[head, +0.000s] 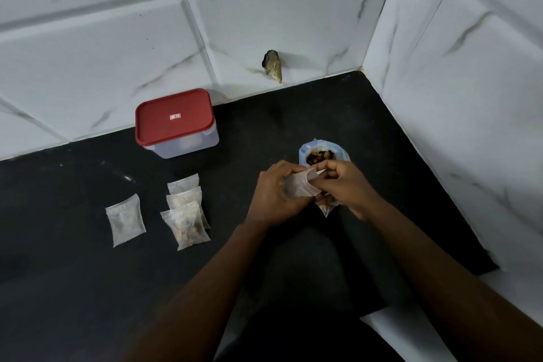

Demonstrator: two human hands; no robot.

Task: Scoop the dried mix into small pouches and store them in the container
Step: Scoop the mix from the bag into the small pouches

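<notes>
Both hands meet just in front of the open bag (323, 153) of mix, probably so little spills. The left hand (276, 194) curls round a pouch (299, 186); the right hand (343, 185) pinches its mouth, seemingly opening it. Filled pouches (185, 214) lie on the desk (88, 273) left of the bag. The container (176, 126), lid on, stands beyond them.

Dim, cool, even light leaves the black counter (88, 288) nearly featureless, shadows soft, edges bowed by the wide lens, detail slightly blurred throughout.
</notes>
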